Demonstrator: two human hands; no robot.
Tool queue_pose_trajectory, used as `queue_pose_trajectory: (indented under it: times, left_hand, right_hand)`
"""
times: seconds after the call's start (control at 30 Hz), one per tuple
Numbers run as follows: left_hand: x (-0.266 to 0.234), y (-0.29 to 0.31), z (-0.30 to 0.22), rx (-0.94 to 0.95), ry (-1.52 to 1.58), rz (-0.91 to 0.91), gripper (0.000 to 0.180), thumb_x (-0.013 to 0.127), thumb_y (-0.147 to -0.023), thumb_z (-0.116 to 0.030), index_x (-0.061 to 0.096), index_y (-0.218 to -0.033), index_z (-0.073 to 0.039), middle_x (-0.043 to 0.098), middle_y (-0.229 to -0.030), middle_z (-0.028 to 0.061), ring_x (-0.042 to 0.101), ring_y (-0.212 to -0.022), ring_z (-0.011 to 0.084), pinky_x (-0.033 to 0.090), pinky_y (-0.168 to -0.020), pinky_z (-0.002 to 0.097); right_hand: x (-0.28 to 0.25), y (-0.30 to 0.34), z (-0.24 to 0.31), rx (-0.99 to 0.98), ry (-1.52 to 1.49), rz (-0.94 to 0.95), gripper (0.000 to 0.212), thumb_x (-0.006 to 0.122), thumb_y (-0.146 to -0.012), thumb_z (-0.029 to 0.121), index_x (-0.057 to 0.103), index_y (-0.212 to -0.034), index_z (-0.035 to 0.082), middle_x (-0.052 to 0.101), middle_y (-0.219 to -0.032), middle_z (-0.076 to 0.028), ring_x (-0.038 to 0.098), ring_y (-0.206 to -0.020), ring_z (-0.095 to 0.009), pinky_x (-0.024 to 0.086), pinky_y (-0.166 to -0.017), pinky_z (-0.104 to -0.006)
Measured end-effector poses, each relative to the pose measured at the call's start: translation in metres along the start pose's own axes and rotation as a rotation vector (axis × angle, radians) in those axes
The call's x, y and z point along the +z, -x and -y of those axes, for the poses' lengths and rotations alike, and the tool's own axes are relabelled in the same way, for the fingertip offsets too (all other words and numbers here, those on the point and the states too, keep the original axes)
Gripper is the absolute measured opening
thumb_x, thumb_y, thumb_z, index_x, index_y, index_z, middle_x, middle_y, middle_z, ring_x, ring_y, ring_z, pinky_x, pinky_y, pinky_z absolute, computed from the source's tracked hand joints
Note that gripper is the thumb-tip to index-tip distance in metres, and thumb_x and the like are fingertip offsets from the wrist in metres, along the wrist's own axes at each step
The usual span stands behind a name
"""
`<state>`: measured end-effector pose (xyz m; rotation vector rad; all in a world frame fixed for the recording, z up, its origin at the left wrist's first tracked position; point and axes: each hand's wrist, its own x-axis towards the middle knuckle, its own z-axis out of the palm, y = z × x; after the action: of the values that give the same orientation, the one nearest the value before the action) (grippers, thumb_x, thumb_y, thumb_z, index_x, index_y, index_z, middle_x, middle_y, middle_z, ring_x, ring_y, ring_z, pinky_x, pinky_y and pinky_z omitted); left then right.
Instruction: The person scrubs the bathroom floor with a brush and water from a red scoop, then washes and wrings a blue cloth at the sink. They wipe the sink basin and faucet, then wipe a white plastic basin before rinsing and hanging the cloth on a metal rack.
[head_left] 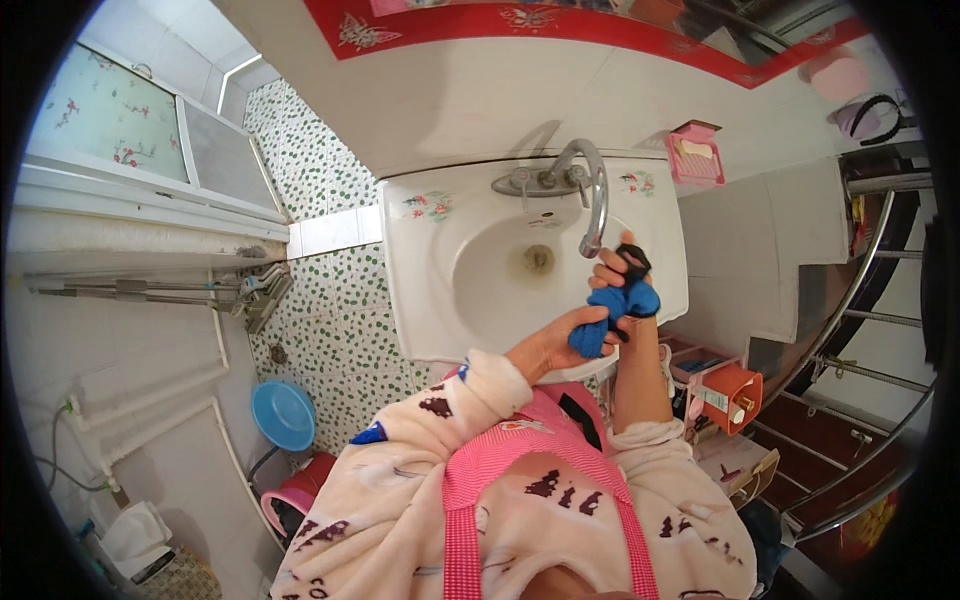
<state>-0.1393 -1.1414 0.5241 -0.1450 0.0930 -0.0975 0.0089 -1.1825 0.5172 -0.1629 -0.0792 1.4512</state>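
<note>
A crumpled blue-and-black cloth (607, 307) is bunched between my hands, close to the right side of the basin; its exact kind is not clear. My left hand (562, 338) grips its lower blue end with closed fingers. The cloth lies over the palm and wrist of my right hand (611, 268), whose fingers curl around the black part. Both hands are above the right front rim of the white sink (420, 315). Just beyond my right hand, the curved metal faucet (597, 200) hangs over the bowl. No running water shows.
A pink soap dish (696, 160) with soap is fixed to the wall at the right. Beside the sink stands a rack with an orange container (728, 397). A blue basin (283, 415) is at the left, near mops (262, 298) against the wall. A red-framed mirror (600, 45) hangs above.
</note>
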Motion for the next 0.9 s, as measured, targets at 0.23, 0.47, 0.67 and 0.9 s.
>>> queue_pose_trajectory:
  times: [0.23,0.47,0.67,0.9]
  left_hand:
    - [-0.025,-0.022,-0.02,0.212,-1.416,-0.701,0.029,0.068,-0.074,-0.017,0.058,-0.095,0.0,0.062,-0.079,0.0134,0.061,-0.071,0.0257,0.049,-0.067,0.035]
    - [-0.054,-0.053,-0.016,0.299,-2.07,-1.152,0.039,0.063,-0.077,-0.019,0.04,-0.104,-0.003,0.064,-0.072,0.0201,0.065,-0.066,0.0389,0.051,-0.059,0.0482]
    - [-0.079,-0.055,-0.009,0.319,-2.371,-1.155,0.038,0.062,-0.079,-0.015,0.039,-0.108,-0.004,0.063,-0.065,0.0137,0.065,-0.057,0.032,0.05,-0.049,0.0409]
    - [-0.09,-0.035,-0.001,0.182,-2.404,-1.148,0.041,0.061,-0.08,-0.015,0.038,-0.113,-0.006,0.064,-0.068,0.0146,0.065,-0.061,0.0344,0.05,-0.052,0.0454]
  right_hand:
    - [-0.013,-0.02,-0.001,0.071,0.683,-0.69,0.029,0.058,-0.092,0.035,0.054,-0.089,0.007,0.045,-0.059,-0.002,0.043,-0.049,-0.014,0.042,-0.054,-0.0308]
    - [-0.061,-0.036,-0.016,-0.338,1.018,-1.004,0.036,0.059,-0.092,0.034,0.053,-0.075,0.004,0.047,-0.053,-0.003,0.047,-0.042,-0.014,0.04,-0.04,-0.03]
    - [-0.118,-0.03,-0.02,-0.383,0.973,-1.155,0.036,0.056,-0.094,0.03,0.053,-0.074,0.001,0.051,-0.054,-0.007,0.05,-0.039,-0.018,0.04,-0.038,-0.032]
    - [-0.137,-0.02,-0.041,-0.296,0.892,-1.28,0.038,0.055,-0.094,0.034,0.053,-0.071,0.003,0.052,-0.054,-0.007,0.051,-0.041,-0.019,0.041,-0.039,-0.0333]
